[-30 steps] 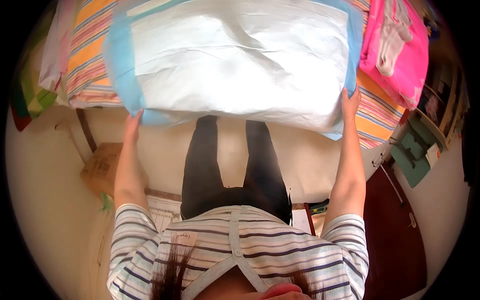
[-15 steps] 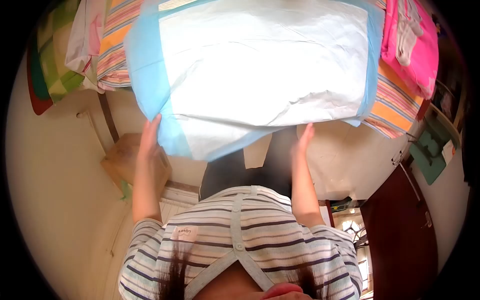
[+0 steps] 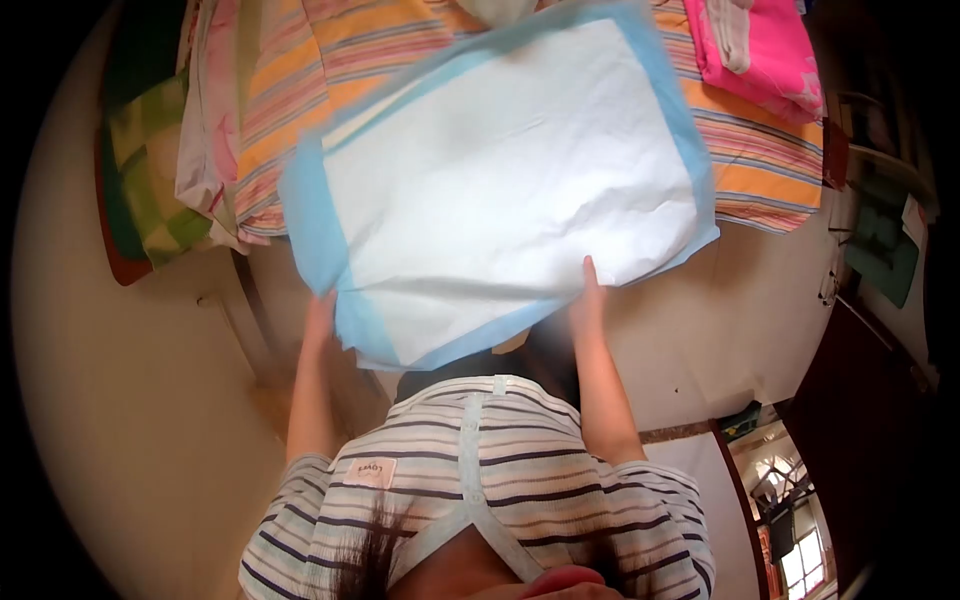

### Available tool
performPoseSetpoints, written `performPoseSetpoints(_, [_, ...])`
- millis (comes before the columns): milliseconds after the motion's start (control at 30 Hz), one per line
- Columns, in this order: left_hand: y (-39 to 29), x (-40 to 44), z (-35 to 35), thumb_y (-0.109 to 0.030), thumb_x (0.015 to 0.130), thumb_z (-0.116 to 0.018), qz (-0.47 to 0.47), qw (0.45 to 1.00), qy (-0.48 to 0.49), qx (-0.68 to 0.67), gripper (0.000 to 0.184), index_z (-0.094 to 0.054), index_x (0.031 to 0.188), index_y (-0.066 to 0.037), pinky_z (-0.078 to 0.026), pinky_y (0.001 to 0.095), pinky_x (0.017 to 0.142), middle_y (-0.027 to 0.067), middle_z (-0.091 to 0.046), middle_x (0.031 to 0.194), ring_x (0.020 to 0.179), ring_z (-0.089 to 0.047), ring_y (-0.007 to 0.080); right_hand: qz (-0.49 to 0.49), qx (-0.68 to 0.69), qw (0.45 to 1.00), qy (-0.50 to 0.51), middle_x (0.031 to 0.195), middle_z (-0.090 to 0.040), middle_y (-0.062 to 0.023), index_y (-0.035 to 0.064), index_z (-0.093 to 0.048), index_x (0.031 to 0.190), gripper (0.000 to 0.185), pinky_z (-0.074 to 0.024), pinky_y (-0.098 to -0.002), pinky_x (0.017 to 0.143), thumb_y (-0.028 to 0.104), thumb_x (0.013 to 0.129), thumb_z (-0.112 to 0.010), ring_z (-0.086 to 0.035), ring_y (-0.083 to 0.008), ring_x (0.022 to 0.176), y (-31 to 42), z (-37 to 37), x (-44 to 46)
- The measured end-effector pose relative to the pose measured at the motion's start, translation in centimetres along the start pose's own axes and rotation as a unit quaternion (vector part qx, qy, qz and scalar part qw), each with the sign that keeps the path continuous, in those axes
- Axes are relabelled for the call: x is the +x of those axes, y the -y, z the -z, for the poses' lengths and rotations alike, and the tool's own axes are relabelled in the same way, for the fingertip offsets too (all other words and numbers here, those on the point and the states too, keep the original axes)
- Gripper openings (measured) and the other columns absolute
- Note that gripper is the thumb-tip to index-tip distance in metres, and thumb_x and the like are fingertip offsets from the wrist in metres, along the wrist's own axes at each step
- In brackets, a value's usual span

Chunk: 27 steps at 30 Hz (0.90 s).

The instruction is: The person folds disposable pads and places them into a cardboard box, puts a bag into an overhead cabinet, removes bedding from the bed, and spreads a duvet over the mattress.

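The left hand (image 3: 320, 310) pinched the blue-edged underpad (image 3: 505, 190) near a corner; the right hand (image 3: 588, 297) gripped its near edge. It seemed light and floppy, best held by corners.

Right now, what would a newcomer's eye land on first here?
Most likely the big white sheet with its blue border, tilted across the middle of the view, with the left hand's fingers near its lower left corner and the right hand's fingers at its near edge. After that, the bright pink cloth at the upper right and the orange striped fabric behind the sheet stand out.
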<state>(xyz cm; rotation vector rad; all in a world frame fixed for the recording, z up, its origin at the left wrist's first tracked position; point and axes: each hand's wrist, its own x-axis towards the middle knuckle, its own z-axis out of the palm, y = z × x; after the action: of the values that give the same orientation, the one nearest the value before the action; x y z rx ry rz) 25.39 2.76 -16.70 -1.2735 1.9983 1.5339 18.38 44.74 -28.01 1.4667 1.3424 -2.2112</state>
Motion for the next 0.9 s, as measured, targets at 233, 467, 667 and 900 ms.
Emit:
performPoseSetpoints(233, [-13.8, -6.2, -4.4, -0.013, 0.083, -0.045, -0.040, 0.990, -0.002, -0.133, 0.033, -0.042, 0.113, 0.000, -0.042, 0.0287, 0.077, 0.0070, -0.052, 0.102, 0.092, -0.051, 0.0159, 0.059, -0.008, 0.994, -0.091, 0.116, -0.044, -0.0142, -0.0064, -0.033, 0.117, 0.057, -0.0340, -0.0293, 0.089, 0.005, 0.071, -0.064, -0.045, -0.0220, 0.102, 1.9, 0.2, -0.7])
performPoseSetpoints(467, [-26.0, -9.6, -16.3, -0.012, 0.081, -0.050, -0.179, 0.971, 0.045, -0.149, 0.025, -0.047, 0.104, -0.001, -0.043, 0.0254, 0.071, 0.0051, -0.054, 0.093, 0.083, -0.053, 0.0129, 0.093, -0.202, 0.964, -0.143, 0.130, -0.026, -0.0179, -0.0046, -0.020, 0.126, 0.077, -0.0288, -0.0319, 0.095, 0.008, 0.067, -0.067, -0.032, -0.0256, 0.116, 6.6, 1.2, 1.0])
performPoseSetpoints(667, [-30.4, -9.4, -31.7, -0.013, 0.079, -0.053, -0.208, 0.942, 0.262, -0.034, 0.025, -0.047, 0.103, -0.003, -0.041, 0.0225, 0.062, 0.0016, -0.052, 0.083, 0.071, -0.050, 0.0093, 0.041, -0.222, 0.961, -0.160, 0.130, -0.027, -0.0161, 0.0015, -0.022, 0.128, 0.074, -0.0396, -0.0347, 0.084, 0.009, 0.069, -0.065, -0.034, -0.0256, 0.115, 6.1, 4.2, 3.8])
performPoseSetpoints(900, [-32.6, -4.8, -43.3, -0.019, 0.079, -0.054, -0.104, 0.848, 0.491, -0.173, 0.051, -0.031, 0.120, 0.002, -0.039, 0.0342, 0.087, 0.0145, -0.041, 0.115, 0.101, -0.047, 0.0213, -0.048, -0.114, 0.991, 0.053, 0.114, -0.042, -0.0102, -0.0029, -0.045, 0.112, 0.030, -0.0492, -0.0288, 0.064, 0.001, 0.082, -0.037, -0.051, -0.0188, 0.086, 5.2, 9.3, 4.3])
